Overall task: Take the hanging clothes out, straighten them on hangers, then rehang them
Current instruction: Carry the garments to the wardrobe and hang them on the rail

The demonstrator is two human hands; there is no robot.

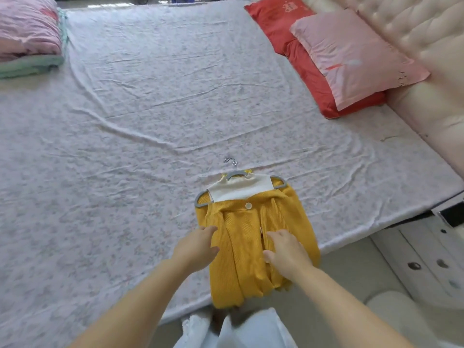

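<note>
Yellow cardigan (241, 262) lengthwise near-to-far, hooks (231, 162) far end.

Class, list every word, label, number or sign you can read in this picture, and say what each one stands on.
No text here can be read.
Red pillow: a pale printed emblem near its top edge, too blurred to tell if it holds lettering.
Yellow cardigan: no label or writing shows.

A wide bed (175, 96) with floral sheet, tufted headboard (414, 33), pale floor (351, 272).
</note>
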